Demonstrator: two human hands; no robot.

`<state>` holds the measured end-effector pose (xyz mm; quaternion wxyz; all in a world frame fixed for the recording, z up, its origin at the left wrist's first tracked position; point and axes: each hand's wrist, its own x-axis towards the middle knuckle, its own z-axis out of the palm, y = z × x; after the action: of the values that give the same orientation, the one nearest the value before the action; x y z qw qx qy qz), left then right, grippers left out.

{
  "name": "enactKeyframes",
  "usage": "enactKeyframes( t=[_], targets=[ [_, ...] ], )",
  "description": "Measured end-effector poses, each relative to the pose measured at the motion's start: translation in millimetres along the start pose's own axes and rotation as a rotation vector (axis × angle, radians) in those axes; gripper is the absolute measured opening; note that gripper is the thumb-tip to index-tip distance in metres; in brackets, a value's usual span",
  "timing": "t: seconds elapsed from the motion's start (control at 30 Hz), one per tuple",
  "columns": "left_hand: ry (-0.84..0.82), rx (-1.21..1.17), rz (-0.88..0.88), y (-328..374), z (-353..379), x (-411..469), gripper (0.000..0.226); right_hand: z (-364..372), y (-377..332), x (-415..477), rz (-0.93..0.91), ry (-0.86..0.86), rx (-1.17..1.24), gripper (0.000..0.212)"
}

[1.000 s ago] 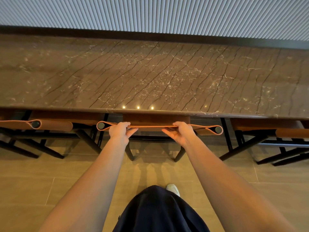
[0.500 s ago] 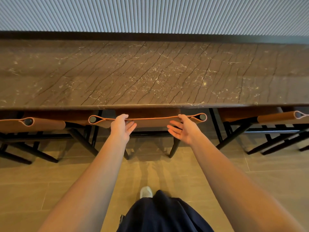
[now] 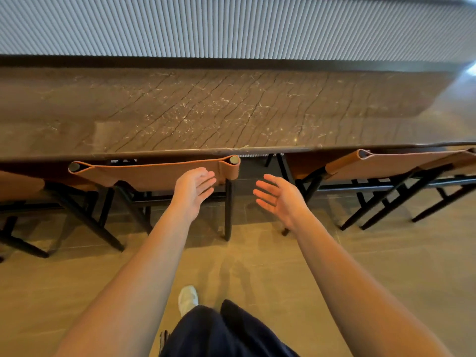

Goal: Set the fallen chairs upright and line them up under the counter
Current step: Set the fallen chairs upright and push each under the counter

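A chair with a tan leather back and black legs stands upright, tucked under the brown marble counter. My left hand hovers in front of the right end of its backrest, fingers apart, holding nothing. Over the gap between chairs my right hand is open, palm turned inward and empty. To the right another upright chair stands under the counter. At the far left a third chair shows only in part.
A ribbed grey wall runs behind the counter. Black chair legs splay onto the tan tiled floor. My dark trousers and one white shoe are at the bottom centre.
Both hands let go of the middle chair's backrest and pulled back with fingers spread. The view has shifted right, so that chair now sits left of centre.
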<state>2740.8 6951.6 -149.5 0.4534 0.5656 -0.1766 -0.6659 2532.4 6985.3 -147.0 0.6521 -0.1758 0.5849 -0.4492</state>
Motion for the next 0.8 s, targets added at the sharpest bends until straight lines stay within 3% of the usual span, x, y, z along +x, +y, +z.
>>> enactKeyframes(
  t=[0.4, 0.8],
  targets=[
    [-0.194, 0.148, 0.010, -98.5, 163.7, -54.8, 0.021, -173.9, -35.4, -64.6, -0.125, 0.092, 0.058, 0.035],
    [-0.354, 0.341, -0.020, -137.1, 312.1, -20.9, 0.020, -299.1, -86.2, -40.9, -0.211, 0.265, 0.149, 0.035]
  ],
)
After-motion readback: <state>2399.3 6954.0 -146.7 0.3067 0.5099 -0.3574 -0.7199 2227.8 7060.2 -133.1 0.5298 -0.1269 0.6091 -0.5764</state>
